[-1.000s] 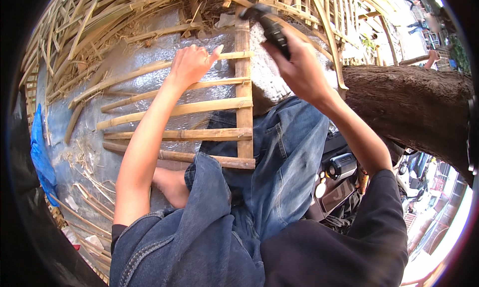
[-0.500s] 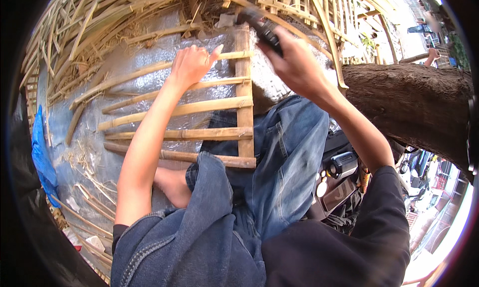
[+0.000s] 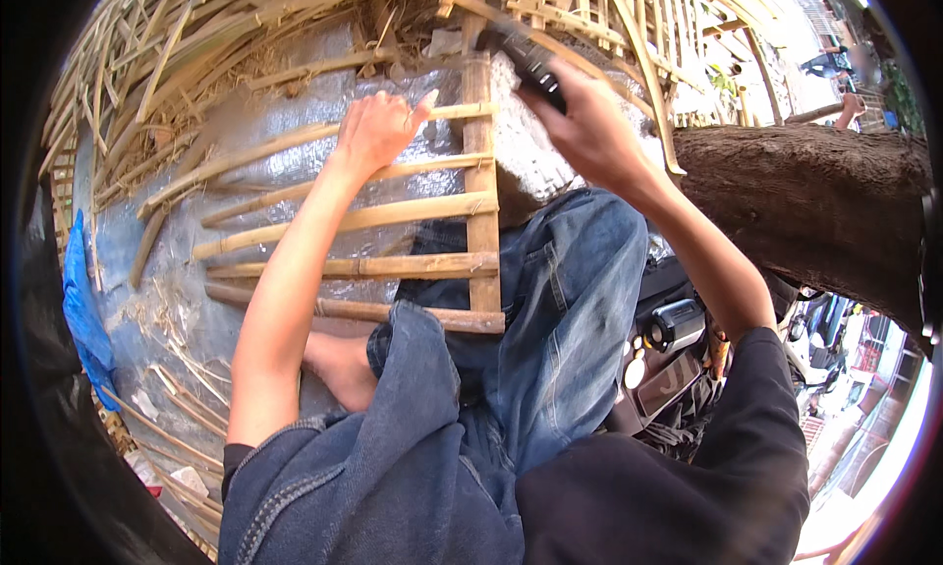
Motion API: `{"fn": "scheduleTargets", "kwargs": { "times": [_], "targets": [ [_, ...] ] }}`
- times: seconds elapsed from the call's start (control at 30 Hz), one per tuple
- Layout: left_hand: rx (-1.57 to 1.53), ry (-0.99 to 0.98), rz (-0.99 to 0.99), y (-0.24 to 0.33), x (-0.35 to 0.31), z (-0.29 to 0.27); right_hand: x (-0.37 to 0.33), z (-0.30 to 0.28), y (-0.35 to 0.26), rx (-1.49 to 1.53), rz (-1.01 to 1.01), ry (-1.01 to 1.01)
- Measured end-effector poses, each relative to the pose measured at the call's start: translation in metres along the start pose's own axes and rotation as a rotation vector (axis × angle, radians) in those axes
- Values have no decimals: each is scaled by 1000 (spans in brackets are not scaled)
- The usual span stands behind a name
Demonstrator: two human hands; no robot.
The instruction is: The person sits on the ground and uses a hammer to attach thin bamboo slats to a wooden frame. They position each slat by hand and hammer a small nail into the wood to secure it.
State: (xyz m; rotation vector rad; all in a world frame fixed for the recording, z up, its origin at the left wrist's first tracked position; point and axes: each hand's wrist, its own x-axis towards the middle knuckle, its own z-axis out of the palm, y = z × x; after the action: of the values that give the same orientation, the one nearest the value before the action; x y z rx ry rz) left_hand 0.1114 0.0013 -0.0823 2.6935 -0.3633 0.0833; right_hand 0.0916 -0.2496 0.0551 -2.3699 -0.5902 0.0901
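Note:
My left hand (image 3: 378, 131) is closed over the farthest crosspiece of a bamboo frame, near the frame's upright strip (image 3: 479, 182). Several bamboo slats (image 3: 413, 211) run leftward from that strip, roughly side by side. In my right hand (image 3: 601, 128) is a black hand tool (image 3: 530, 72), held above and to the right of the strip's far end. Motion blurs the tool's tip, so I cannot make out its exact kind. Part of the frame lies over my jeans (image 3: 560, 300).
Piled bamboo strips (image 3: 196, 34) lie along the far left. A thick tree trunk (image 3: 805, 197) juts in at the right, past a pale stone block (image 3: 530, 152). A black cylindrical device (image 3: 678, 324) and a dark bag sit beside my right knee. Blue plastic (image 3: 86, 310) is at far left.
My right hand and the black tool have shifted slightly to the right. My left hand and the bamboo frame stay in the same place.

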Motion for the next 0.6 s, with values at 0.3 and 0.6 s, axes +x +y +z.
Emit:
{"fn": "scheduleTargets", "kwargs": {
  "times": [0.3, 0.6],
  "targets": [
    [20, -38, 2, -1, 5, 0, -3, 5, -11, 103, -32, 100],
    [-14, 2, -3, 0, 3, 8, -7, 12, 15, 17, -19, 28]
  ]
}}
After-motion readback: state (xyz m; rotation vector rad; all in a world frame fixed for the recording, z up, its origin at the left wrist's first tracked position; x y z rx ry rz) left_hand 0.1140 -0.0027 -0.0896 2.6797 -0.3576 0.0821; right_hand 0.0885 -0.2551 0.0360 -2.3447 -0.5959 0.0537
